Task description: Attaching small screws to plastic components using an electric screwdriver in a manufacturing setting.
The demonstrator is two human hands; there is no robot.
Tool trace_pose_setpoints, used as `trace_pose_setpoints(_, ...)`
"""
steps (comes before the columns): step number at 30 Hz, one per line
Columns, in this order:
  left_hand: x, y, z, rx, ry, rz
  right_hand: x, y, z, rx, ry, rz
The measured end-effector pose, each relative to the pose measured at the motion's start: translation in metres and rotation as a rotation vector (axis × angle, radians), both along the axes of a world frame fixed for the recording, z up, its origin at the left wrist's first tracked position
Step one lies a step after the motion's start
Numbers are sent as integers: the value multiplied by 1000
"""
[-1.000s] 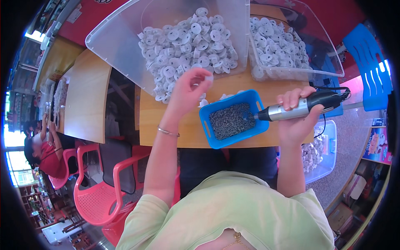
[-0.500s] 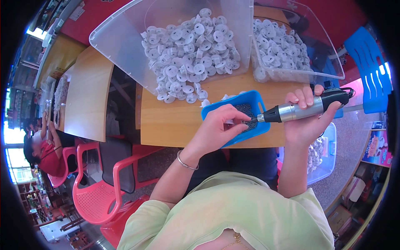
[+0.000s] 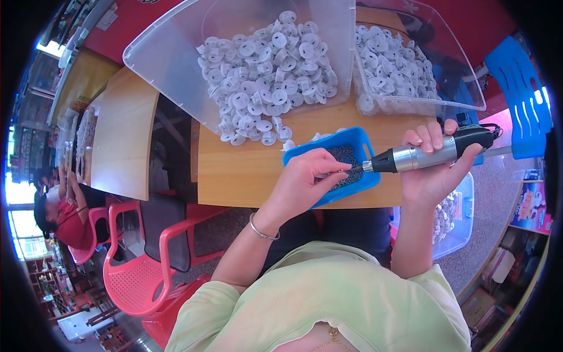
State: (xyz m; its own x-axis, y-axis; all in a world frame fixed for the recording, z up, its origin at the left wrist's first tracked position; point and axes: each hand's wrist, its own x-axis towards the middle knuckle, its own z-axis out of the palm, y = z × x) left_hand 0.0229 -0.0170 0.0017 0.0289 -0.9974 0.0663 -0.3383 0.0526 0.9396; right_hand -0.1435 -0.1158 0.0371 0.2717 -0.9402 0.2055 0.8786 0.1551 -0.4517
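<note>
My right hand is wrapped round a silver and black electric screwdriver, held level with its bit pointing left. Over a small blue basket, my left hand is closed, thumb and fingertips pinched together right at the bit's tip. Whatever lies in that pinch is too small and covered to make out. Inside the basket is a heap of small dark metal screws, partly hidden by my left hand.
Behind the basket stand a large clear bin of white round plastic parts and a second clear bin of similar parts. Several loose ones lie on the wooden table. A pink chair is at left; another person sits beyond.
My left fingers have drawn closer together at the bit's tip, and the hand has shifted very slightly. The screwdriver stays almost where it was.
</note>
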Motion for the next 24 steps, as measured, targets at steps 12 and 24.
trace_pose_setpoints(12, -2, 1, -5, -97, -59, -92, 0, 1, 3, -19, 1, -6)
trace_pose_setpoints(24, -1, 0, -1, 33, -7, -46, 0, 4, 5, -27, 14, -24)
